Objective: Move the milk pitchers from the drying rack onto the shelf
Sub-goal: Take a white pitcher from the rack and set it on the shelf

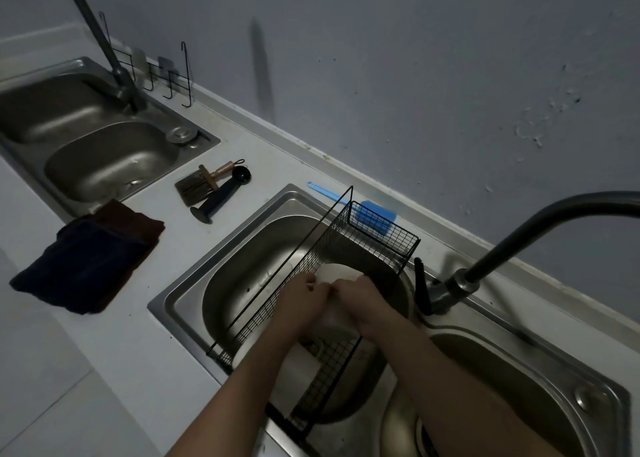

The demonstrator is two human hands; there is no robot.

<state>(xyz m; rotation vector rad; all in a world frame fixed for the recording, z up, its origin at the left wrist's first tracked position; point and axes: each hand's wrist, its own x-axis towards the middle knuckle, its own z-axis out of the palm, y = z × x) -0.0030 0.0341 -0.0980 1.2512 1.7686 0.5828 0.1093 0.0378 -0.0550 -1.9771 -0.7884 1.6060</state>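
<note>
Both hands are down inside the black wire drying rack (346,248) that sits across the steel sink (221,276), and between them is a pale, rounded vessel, most likely one of the milk pitchers (334,272), though the dim light leaves its shape unclear. The left hand (301,300) wraps its near-left side and the right hand (360,299) its near-right side, fingers curled in; each grip looks clenched on the vessel, the two nearly meeting over its top edge. Its far rim shows just beyond the knuckles, and more pale surface runs below the wrists toward the person. I judge it stiff, smooth and probably damp from washing, so slippery; if ceramic it could chip against the wires, and it looks light enough for one hand once clear. A hold around the body, or by a handle if it has one, seems safest; no handle is visible. The shelf is not in view. Well off to the left of the grips, on the bench (166,255), lie a brush (194,184) and folded dark cloths (86,255).
</note>
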